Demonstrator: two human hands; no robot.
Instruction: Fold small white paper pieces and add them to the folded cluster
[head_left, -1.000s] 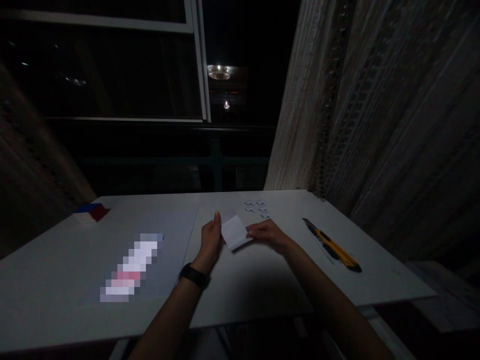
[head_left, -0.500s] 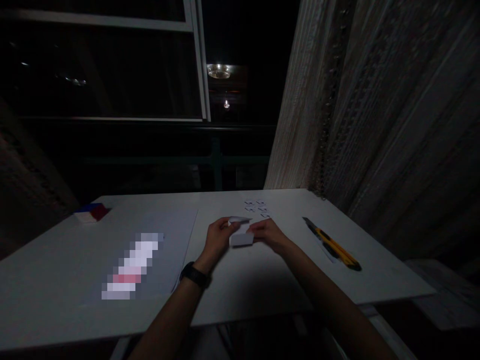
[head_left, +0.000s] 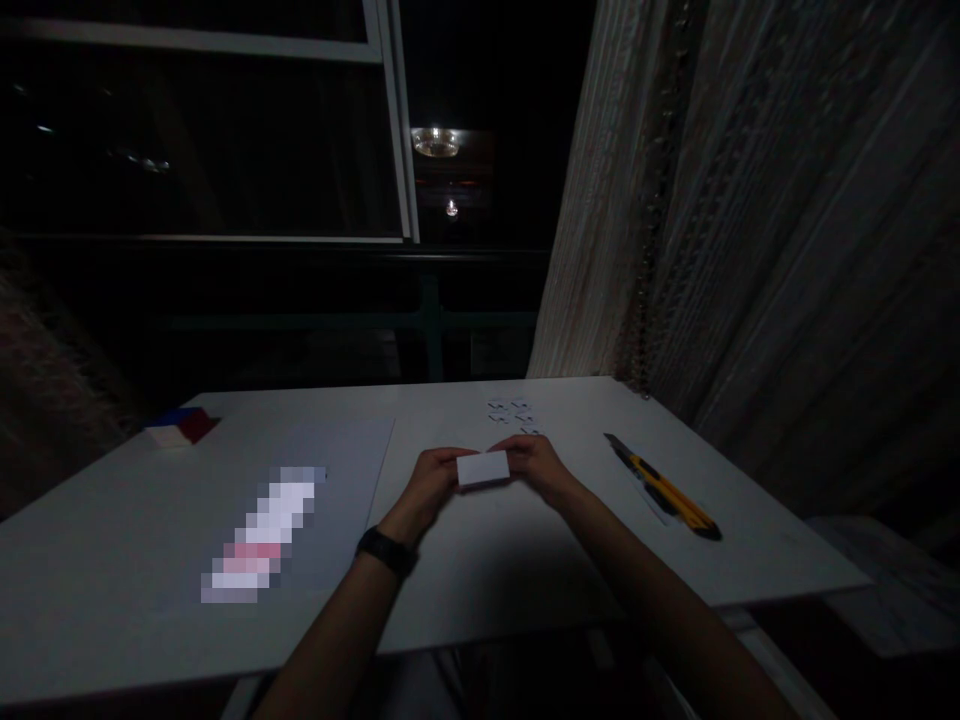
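Observation:
A small piece of folded white paper (head_left: 483,468) is held above the white table (head_left: 480,580), its flat face turned towards me. My left hand (head_left: 436,478) grips its left edge, with a dark band on the wrist. On the opposite edge, my right hand (head_left: 536,466) is closed, its fingers partly behind the paper. Just beyond my hands lie several small paper pieces (head_left: 512,412) with dark marks. To the right rests a yellow and black utility knife (head_left: 671,494) with its blade showing, a thin pale strip beside it.
Large paper sheets (head_left: 352,470) lie on the left, a blurred-out patch over them. At the far left corner sits a blue, red and white block (head_left: 180,427). A curtain (head_left: 592,250) hangs on the right by a dark window (head_left: 210,150).
The paper was standing partly open with a raised flap and its inside showing. Now it is pressed into one flat rectangle, and my hands have drawn nearer each other behind it.

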